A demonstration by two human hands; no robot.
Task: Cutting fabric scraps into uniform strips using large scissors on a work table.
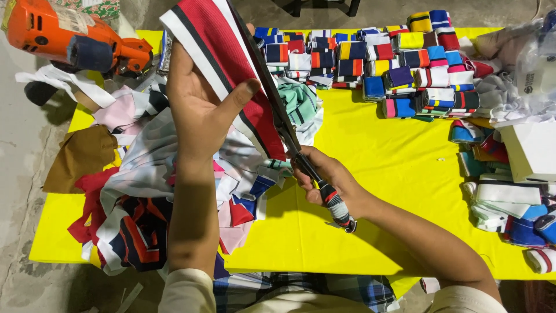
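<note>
While the left hand (pixel 200 110) pinches a red, white and black striped knit fabric strip (pixel 231 64), the right hand (pixel 330 179) grips long dark-bladed scissors (pixel 289 136) against it.

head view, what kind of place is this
Probably a small garment or textile workshop. The right hand works scissors along a red striped fabric strip held up by the left hand, with folded striped bands stacked on a yellow table beside a scrap pile.
</note>
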